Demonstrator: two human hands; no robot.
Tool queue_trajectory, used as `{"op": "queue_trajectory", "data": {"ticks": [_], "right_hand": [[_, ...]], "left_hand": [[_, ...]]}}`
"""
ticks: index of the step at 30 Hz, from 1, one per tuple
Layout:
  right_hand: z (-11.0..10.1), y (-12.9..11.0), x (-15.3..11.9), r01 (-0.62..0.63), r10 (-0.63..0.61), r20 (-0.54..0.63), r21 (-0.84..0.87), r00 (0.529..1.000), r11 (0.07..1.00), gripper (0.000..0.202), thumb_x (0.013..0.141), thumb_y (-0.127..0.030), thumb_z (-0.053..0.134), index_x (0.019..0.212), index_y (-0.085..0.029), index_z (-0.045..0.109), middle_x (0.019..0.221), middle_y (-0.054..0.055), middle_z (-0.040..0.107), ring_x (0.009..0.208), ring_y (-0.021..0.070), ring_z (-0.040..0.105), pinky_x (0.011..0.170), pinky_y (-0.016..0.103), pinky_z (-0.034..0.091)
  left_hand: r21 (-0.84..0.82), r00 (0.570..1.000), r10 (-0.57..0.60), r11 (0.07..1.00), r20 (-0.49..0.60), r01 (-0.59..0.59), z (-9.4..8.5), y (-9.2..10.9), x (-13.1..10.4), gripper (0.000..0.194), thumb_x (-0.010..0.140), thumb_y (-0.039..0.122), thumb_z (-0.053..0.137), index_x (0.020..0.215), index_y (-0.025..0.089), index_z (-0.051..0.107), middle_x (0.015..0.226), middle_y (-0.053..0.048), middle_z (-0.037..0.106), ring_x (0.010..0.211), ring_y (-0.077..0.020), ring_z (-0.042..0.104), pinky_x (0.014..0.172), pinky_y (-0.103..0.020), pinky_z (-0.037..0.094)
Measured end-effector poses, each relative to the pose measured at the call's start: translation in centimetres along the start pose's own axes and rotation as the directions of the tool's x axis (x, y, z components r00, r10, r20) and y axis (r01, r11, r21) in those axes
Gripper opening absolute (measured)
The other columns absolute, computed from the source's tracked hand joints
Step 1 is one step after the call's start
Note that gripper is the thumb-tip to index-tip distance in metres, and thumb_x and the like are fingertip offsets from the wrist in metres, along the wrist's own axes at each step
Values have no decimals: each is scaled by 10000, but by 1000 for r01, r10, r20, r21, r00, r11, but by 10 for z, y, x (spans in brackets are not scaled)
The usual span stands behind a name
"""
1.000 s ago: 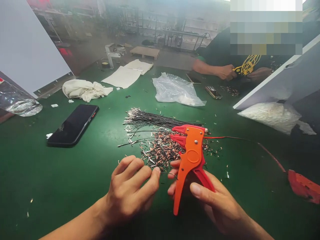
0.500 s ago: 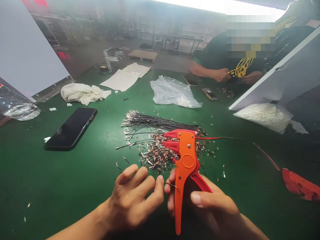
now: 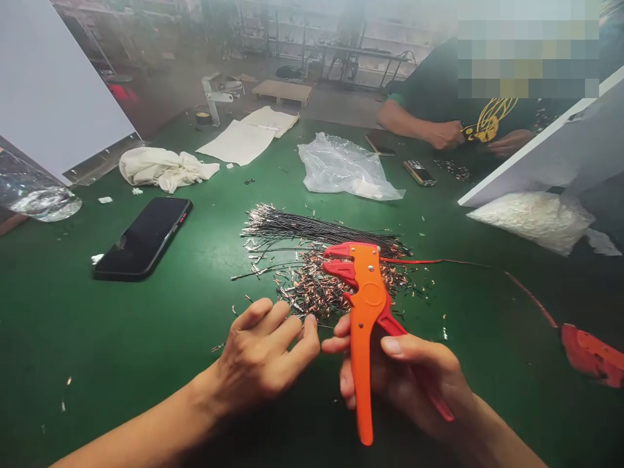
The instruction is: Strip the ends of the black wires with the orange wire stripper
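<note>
In the head view, my left hand (image 3: 270,354) was curled with thumb and forefinger pressed together, and a thin wire (image 3: 325,325) showed past their tips; I took it to be pinched there, though my fingers hid most of it. My right hand (image 3: 424,370) held an orange wire stripper (image 3: 370,286) upright, fingers round its orange handle and thumb across the red one. The two handles stood spread, and the red jaws pointed left, parted. Behind the tool's head lay a heap of clippings (image 3: 309,286), and just beyond it a bundle of black wires (image 3: 316,227) on the green table (image 3: 160,351). A red cord (image 3: 414,261) ran rightward from behind the head. Well apart to the left lay a phone (image 3: 146,237); across the table, a co-worker's hand (image 3: 446,134) was near yellow wires (image 3: 489,129).
</note>
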State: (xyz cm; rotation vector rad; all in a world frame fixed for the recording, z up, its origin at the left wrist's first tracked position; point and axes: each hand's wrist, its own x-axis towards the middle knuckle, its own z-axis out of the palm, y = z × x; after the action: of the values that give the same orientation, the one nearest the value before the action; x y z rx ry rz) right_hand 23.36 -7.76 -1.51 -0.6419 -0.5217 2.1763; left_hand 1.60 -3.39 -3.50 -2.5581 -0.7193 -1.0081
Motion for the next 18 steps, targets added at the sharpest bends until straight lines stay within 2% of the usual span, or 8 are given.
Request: {"op": "queue_trajectory", "data": {"ticks": [5,10,18], "right_hand": [[-1,0,4,28,-30,-68,-31,997,999,302,888,-215,541,1137,-126,687,1107,133,751,833,238,730,819,400,554],[-2,2,4,70,-76,-83,-73,994,995,289,894,-229,563,1134,-136,695,1130,131,747,852,255,732,818,410,551],[-3,3,3,45,-53,-80,-96,995,994,279,882,-254,598,1113,-139,706,1151,147,745,848,270,742,806,429,560]], "left_hand": [[-4,1000,-2,1000,-14,2,-3,1,0,173,890,85,507,864,118,675,557,11,572,593,-154,503,686,-338,340],[-22,1000,-11,1000,-29,10,-5,2,0,187,895,89,494,854,125,673,560,15,567,604,-147,508,699,-337,338],[-28,1000,-5,1000,-28,4,-2,-1,-5,108,875,96,580,937,66,664,566,10,600,617,-153,501,703,-337,336]]}}
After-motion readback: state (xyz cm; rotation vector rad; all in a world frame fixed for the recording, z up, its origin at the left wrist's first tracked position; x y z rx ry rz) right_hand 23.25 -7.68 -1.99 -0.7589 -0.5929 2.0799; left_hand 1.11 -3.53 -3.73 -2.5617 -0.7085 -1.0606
